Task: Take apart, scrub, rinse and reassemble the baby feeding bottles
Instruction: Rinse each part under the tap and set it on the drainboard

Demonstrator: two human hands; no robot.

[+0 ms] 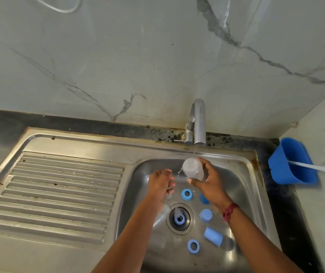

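Observation:
My right hand (210, 183) grips a clear bottle body (193, 168) under a thin stream of water from the tap (197, 123). My left hand (161, 183) hovers over the sink basin (242, 186) to the left of the bottle, fingers curled inward, holding nothing that I can see. On the basin floor lie blue collar rings (186, 194) (193, 246), blue caps (206, 215) (213, 236), and a clear teat with a blue ring (178, 216) on the drain. Another clear bottle (160, 215) lies partly under my left forearm.
A ribbed steel draining board (59, 194) stretches to the left of the basin. A blue plastic holder (291, 162) with a white handle sticking out stands on the dark counter at the right. The marble wall rises behind the tap.

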